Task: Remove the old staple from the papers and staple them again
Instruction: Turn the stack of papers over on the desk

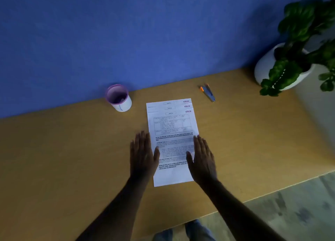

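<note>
on a wooden desk [72,159] against a blue wall, a purple-rimmed cup [118,97] stands at left; the left hand [143,154] and right hand [203,158] lie flat, fingers spread, holding nothing, flanking the papers [172,130]; a stapler [208,92] rests beyond, a potted plant [293,48] far right.

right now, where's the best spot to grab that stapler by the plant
Probably the stapler mid-body, pinched across its narrow sides from above with the right hand. It lies flat and free on the desk, orange end toward the wall.
</note>
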